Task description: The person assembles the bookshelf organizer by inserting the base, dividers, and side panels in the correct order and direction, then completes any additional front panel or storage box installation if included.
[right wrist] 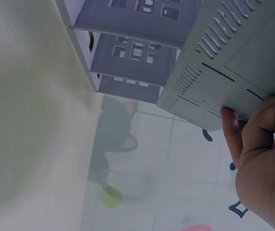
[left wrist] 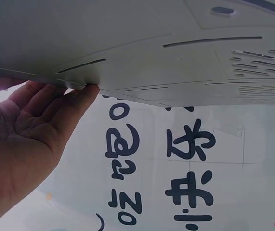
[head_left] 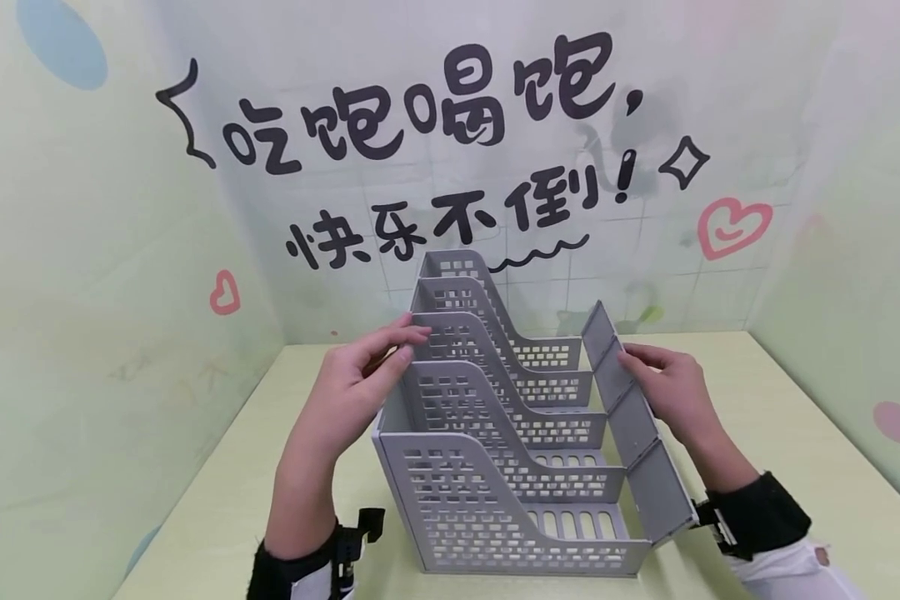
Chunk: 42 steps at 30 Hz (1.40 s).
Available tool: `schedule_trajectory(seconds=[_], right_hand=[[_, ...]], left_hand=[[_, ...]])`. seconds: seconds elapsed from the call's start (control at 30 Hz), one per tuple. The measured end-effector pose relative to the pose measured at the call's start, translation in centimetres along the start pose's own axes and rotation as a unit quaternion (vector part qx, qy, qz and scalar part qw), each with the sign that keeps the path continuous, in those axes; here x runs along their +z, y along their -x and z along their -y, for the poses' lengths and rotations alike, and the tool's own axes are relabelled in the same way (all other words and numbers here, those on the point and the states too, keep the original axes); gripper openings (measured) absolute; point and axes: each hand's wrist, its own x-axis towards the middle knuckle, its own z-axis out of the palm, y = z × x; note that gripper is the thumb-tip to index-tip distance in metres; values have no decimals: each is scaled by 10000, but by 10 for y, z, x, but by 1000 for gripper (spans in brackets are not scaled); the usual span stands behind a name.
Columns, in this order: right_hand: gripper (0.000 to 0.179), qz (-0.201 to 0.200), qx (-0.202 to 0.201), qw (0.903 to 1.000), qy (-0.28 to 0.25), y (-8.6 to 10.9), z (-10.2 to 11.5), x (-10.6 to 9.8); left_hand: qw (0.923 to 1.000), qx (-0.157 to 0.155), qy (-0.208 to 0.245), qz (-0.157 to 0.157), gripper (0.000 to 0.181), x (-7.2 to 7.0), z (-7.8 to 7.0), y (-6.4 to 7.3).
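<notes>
A grey plastic file organizer with several slotted dividers stands upright on the table. My left hand grips the top edge of its tall side; in the left wrist view the thumb lies on the outer face of that wall. Along the low side, a long grey hinged-looking panel leans outward at an angle, its far part apart from the divider ends. With my right hand I hold this panel by its upper edge, fingers against its outer face. The organizer's compartments hold nothing visible.
The pale table extends on both sides of the organizer. Printed walls close in the back, left and right, with black lettering and pink hearts. Black straps with small cameras sit on both wrists.
</notes>
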Motion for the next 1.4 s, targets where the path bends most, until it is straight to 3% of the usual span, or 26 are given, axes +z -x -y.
schedule_trajectory(seconds=[0.27,0.43,0.67,0.8,0.9,1.1,1.4], right_hand=[[60,141,86,9997,-181,0,-4,6],[66,613,319,9976,-108,-2,-7,7],[83,1702,984,9791,-523,-5,-10,3],[90,2146,1275,9674,-433,-6,-10,3],[90,2214,1313,9658,-313,-7,-10,3],[90,2003,1154,9719,-442,-9,-12,5],[88,2186,1062,9691,-420,-7,-12,5]], left_hand=[[10000,-39,7,9,25,1,-1,-1],[10000,-42,8,14,25,2,-1,-2],[10000,-45,-37,-11,25,1,0,-1],[10000,-61,-63,-31,25,1,0,0],[10000,-55,-56,-37,25,1,0,0],[10000,-32,2,-39,25,1,0,0],[10000,18,-23,-52,26,1,0,-1]])
